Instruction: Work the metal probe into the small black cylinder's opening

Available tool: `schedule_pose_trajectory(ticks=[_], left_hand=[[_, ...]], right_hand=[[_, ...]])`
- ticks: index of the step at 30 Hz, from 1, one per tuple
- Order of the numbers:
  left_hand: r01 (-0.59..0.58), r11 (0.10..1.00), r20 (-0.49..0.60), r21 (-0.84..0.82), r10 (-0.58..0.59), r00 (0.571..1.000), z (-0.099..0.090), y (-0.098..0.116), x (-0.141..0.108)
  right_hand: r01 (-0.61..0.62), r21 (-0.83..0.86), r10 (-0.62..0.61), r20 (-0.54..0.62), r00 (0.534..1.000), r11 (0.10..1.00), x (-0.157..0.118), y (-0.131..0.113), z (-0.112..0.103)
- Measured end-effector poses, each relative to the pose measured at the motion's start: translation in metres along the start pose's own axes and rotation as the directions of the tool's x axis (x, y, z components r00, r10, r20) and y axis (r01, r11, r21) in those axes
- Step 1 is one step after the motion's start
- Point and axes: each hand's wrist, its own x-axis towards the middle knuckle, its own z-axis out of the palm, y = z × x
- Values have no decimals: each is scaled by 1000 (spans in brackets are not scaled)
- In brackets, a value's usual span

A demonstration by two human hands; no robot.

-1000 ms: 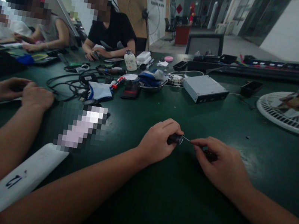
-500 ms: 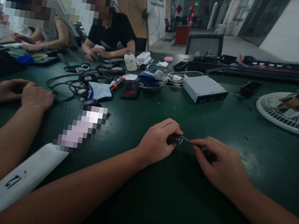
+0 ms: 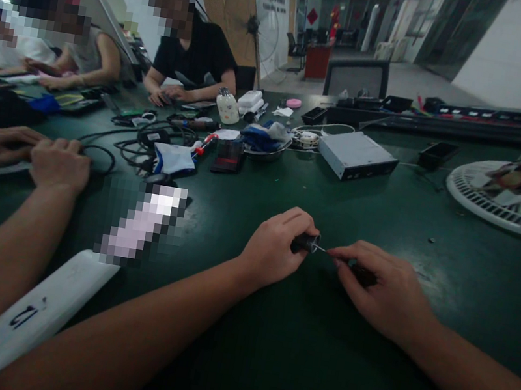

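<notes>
My left hand (image 3: 276,247) is closed around a short dark cylinder (image 3: 303,242), whose round, light-rimmed end points right. Most of that cylinder is hidden by my fingers. In my right hand (image 3: 387,287) is a screwdriver (image 3: 364,275), its dark handle under the palm and its thin metal shaft pinched near the fingertips. The shaft points left and its tip is at the cylinder's open end. Whether the tip touches the inside, I cannot tell. Both hands are low over the dark green table (image 3: 255,352).
Left of me, a co-worker's hands (image 3: 56,159) handle a black cable. A white bar-shaped stand (image 3: 46,299) with a blurred-out screen lies beside my left forearm. Farther off are a grey drive box (image 3: 356,154), a white fan grille (image 3: 509,218), a small bottle (image 3: 227,107) and tangled cables (image 3: 134,145).
My right hand has shifted slightly left, bringing the screwdriver a little closer to the cylinder. My left hand is nearly still. The co-worker's hands have moved left, and a cable loop shows beside them.
</notes>
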Motion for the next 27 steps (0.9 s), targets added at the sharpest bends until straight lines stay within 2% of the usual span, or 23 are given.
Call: schedule_pose_trajectory(ticks=[3,9,18,22,25,27], left_hand=[[7,1000,-13,0,-7,1000,0,0,0],[12,1000,14,17,-12,1000,1,1,0],[10,999,-9,39,-9,1000,0,1,-1],[2,998,-39,68,1,999,0,2,0],[31,997,-64,72,-26,998,-1,1,0],[57,996,-76,69,-52,996,-1,1,0]], right_hand=[[14,-4,-14,35,999,1000,0,-1,-1],[-75,-73,74,-14,997,994,-1,-5,0],[-64,-44,65,23,998,997,2,-2,0],[-150,-7,150,57,987,989,3,-2,-1],[-220,17,218,95,971,975,3,-2,-2],[-245,18,243,81,967,969,3,-2,-2]])
